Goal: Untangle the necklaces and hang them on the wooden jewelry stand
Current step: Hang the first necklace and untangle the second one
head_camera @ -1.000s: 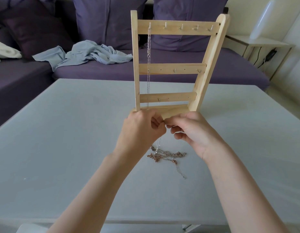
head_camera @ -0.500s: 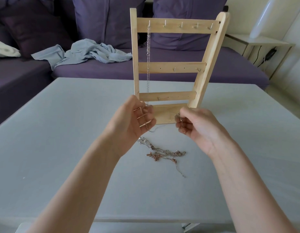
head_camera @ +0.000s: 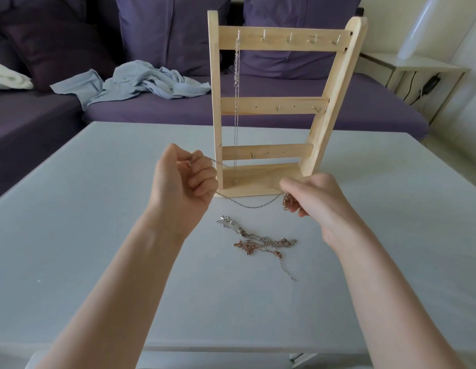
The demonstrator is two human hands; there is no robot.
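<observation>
- A white cloth (head_camera: 7, 79) is lying at the far left on the sofa (head_camera: 39, 121), and a pale blue cloth (head_camera: 141, 82) is lying crumpled on the seat further right.
- The left hand (head_camera: 182, 182), left of centre, is curling its fingers (head_camera: 202, 169) around one end of a thin chain (head_camera: 254, 205).
- The chain is sagging across the middle of the frame, just in front of the stand's base.
- The stand (head_camera: 279, 107) is standing upright on the surface (head_camera: 71, 235), upper centre; a silver necklace (head_camera: 236, 75) is hanging from its top-left hook.
- A tangle (head_camera: 258, 242) of silver and rose chains is lying on the surface below the hands.
- The right hand (head_camera: 319, 203), right of centre, is pinching the chain's other end, fingers together.
</observation>
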